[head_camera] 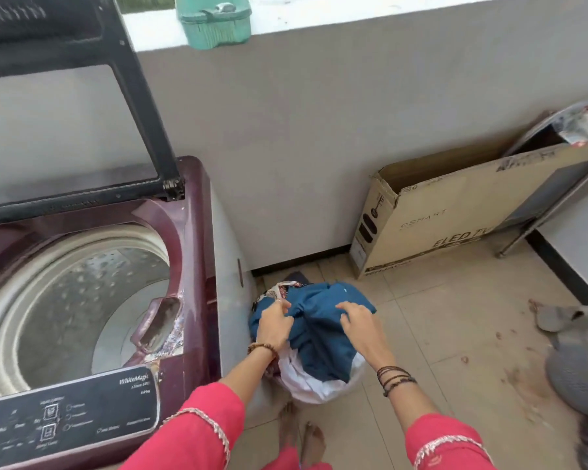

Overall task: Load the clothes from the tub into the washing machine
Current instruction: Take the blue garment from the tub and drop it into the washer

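A maroon top-loading washing machine [187,232] stands at the left with its dark lid [65,96] raised; its steel drum [82,300] looks bare inside. On the floor beside it sits a white tub [306,385] heaped with clothes, a blue garment [323,337] on top and a patterned cloth [279,290] behind. My left hand [274,322] is closed on a fold of the blue garment at its left side. My right hand [358,320] rests on the garment's right side with fingers curled into the fabric.
A grey wall runs behind, with a green plastic container [214,22] on its ledge. A flat cardboard TV box [455,212] leans against the wall at right. Grey cloth items [574,351] lie on the tiled floor at far right. My bare feet [302,432] stand near the tub.
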Tool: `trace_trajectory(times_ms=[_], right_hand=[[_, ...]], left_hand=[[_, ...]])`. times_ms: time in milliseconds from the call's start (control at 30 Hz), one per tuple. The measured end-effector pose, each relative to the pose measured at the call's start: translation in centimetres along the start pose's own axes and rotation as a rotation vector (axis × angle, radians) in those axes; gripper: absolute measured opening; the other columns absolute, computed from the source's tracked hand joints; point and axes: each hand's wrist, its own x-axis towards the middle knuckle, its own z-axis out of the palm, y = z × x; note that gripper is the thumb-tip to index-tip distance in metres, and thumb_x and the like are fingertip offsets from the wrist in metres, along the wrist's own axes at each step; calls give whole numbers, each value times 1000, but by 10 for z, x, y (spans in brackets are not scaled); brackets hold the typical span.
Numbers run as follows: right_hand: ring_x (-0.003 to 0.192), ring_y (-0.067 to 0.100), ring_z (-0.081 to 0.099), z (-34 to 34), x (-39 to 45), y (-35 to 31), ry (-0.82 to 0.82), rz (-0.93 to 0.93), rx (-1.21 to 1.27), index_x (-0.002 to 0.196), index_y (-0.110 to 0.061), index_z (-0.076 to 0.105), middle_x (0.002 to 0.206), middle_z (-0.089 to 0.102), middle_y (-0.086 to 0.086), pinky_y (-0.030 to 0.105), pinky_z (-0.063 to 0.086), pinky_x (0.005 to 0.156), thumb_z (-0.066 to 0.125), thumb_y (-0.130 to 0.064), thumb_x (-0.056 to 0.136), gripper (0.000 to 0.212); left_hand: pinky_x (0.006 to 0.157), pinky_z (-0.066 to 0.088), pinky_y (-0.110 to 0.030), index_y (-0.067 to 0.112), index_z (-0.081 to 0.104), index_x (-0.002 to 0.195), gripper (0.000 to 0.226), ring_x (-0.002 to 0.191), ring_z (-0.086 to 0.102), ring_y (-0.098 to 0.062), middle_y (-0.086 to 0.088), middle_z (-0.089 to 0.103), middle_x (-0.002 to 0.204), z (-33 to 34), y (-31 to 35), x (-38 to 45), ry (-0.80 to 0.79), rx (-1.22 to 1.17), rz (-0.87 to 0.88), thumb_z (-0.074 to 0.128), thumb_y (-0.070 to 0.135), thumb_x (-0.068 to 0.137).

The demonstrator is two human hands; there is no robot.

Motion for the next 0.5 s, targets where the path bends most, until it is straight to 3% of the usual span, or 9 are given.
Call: trace_trajectory(times_ms=[133,233,300,367,433,500], right_hand=[[114,22,56,27,21,20,-64,102,83,120,-17,59,122,63,1,34,44,94,44,-13,91,33],[116,23,54,44,38,32,-91,148,66,127,-17,52,128,57,3,35,45,92,49,-15,92,36],[123,23,48,53,50,34,-111,155,3,137,-17,41,137,46,3,35,43,95,56,-20,90,49],[130,25,39,65,61,36,-140,153,-82,142,-19,33,143,36,5,35,42,98,61,-22,87,62],[130,25,37,75,66,37,-150,159,-117,141,-19,33,143,36,5,36,40,101,61,-23,86,62],[129,24,38,83,65,39,-118,190,-58,137,-18,38,139,40,4,36,39,102,59,-23,88,54]], left_hand=[[95,45,-30,5,60,115,34,111,59,-26,-12,64,116,16,-12,42,-47,35,-81,66,13,82],[105,36,-32,5,39,138,73,128,45,-26,-11,48,137,31,-11,63,-149,17,-72,75,25,77],[109,29,-31,5,25,145,92,136,35,-25,-9,38,145,42,-11,77,-235,15,-30,78,25,73],[105,32,-30,7,38,140,76,131,41,-24,-7,45,141,56,-16,89,-250,85,-13,76,24,76],[98,38,-29,8,58,119,41,118,52,-23,-7,59,125,66,-21,96,-160,112,4,70,21,82],[89,40,-28,9,63,99,13,100,55,-19,-5,64,103,71,-20,96,-127,-72,38,64,14,86]])
